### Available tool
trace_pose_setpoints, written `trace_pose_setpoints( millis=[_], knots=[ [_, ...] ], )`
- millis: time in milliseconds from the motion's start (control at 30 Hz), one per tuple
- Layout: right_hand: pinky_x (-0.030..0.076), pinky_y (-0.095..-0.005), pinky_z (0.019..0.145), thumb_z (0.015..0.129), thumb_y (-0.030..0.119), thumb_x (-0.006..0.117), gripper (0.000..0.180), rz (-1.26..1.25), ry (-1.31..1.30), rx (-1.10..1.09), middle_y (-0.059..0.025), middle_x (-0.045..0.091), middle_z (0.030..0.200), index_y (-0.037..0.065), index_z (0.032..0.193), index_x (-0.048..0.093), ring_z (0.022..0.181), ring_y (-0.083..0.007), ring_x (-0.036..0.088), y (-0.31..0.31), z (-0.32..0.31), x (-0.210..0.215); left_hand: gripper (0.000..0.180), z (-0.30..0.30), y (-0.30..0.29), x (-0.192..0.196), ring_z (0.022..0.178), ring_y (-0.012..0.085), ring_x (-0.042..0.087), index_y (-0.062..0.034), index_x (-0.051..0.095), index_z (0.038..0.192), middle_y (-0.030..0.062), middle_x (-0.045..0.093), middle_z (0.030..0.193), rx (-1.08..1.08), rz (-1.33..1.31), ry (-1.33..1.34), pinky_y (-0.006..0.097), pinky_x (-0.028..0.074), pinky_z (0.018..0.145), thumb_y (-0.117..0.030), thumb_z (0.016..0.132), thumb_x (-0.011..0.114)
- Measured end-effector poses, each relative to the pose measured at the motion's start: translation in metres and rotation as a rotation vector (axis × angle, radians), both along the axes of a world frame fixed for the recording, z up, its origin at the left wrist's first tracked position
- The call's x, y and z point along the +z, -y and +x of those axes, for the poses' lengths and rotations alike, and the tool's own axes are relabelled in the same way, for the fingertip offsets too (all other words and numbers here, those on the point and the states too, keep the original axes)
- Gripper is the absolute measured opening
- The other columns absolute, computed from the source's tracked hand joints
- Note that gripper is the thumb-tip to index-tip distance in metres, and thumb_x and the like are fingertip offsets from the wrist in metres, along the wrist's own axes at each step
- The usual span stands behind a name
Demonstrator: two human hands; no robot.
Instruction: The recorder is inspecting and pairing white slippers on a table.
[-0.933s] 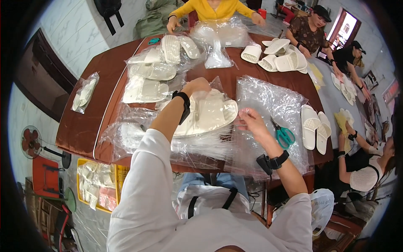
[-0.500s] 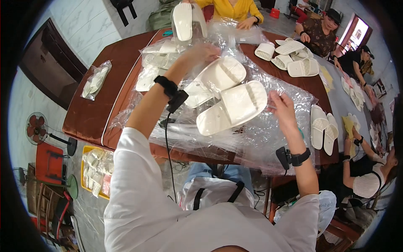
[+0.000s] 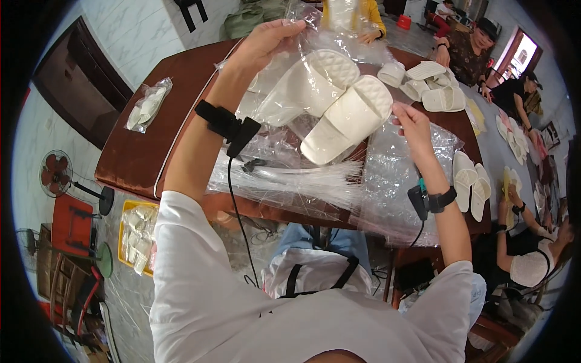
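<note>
A pair of white slide slippers (image 3: 348, 112) is held up over the table, with a clear plastic bag (image 3: 275, 100) around at least the far slipper. My left hand (image 3: 269, 45) pinches the bag's film at the upper left, above that slipper. Fingers closed, my right hand (image 3: 414, 127) is at the right end of the nearer slipper, pinching what looks like the bag's edge; the film there is hard to make out. Below lie a bundle of thin clear strands (image 3: 302, 181) and a stack of clear bags (image 3: 396, 163).
A bagged pair (image 3: 148, 106) lies on the brown table's left side. Loose white slippers (image 3: 442, 88) are at the far right, another pair (image 3: 472, 184) at the right edge. A yellow crate (image 3: 127, 242) of bagged slippers stands on the floor. Co-workers (image 3: 472, 51) sit around.
My left hand has moved up and away, drawing the film with it. The slippers have risen slightly and shifted right. My right hand has closed at the nearer slipper's end.
</note>
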State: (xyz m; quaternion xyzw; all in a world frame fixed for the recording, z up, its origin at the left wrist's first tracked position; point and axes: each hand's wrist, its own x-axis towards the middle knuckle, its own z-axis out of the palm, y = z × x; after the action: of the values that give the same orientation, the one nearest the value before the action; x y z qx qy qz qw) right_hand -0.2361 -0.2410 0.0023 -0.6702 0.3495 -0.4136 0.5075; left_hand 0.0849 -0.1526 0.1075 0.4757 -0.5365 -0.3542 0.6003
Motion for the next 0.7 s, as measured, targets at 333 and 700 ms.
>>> trace_pose_setpoints(
  millis=[333, 700],
  knots=[
    [0.046, -0.0191, 0.060, 0.090, 0.023, 0.060, 0.024, -0.309, 0.301, -0.098, -0.0009, 0.064, 0.086, 0.005, 0.104, 0.067, 0.070, -0.0053, 0.057, 0.021, 0.010, 0.049, 0.030, 0.023, 0.001, 0.014, 0.086, 0.0099, 0.050, -0.0049, 0.060, 0.107, -0.0010, 0.057, 0.095, 0.091, -0.171, -0.049, 0.026, 0.041, 0.080, -0.026, 0.087, 0.065],
    [0.048, -0.0203, 0.062, 0.090, 0.029, 0.061, 0.029, -0.049, -0.002, 0.120, 0.0006, 0.062, 0.087, 0.005, 0.106, 0.064, 0.071, -0.0053, 0.057, 0.037, 0.000, 0.039, 0.007, -0.014, 0.024, 0.046, 0.071, 0.0027, 0.052, -0.0097, 0.061, 0.090, -0.0051, 0.060, 0.080, -0.080, -0.412, -0.254, 0.017, 0.041, 0.063, -0.017, 0.090, 0.061]
  ],
)
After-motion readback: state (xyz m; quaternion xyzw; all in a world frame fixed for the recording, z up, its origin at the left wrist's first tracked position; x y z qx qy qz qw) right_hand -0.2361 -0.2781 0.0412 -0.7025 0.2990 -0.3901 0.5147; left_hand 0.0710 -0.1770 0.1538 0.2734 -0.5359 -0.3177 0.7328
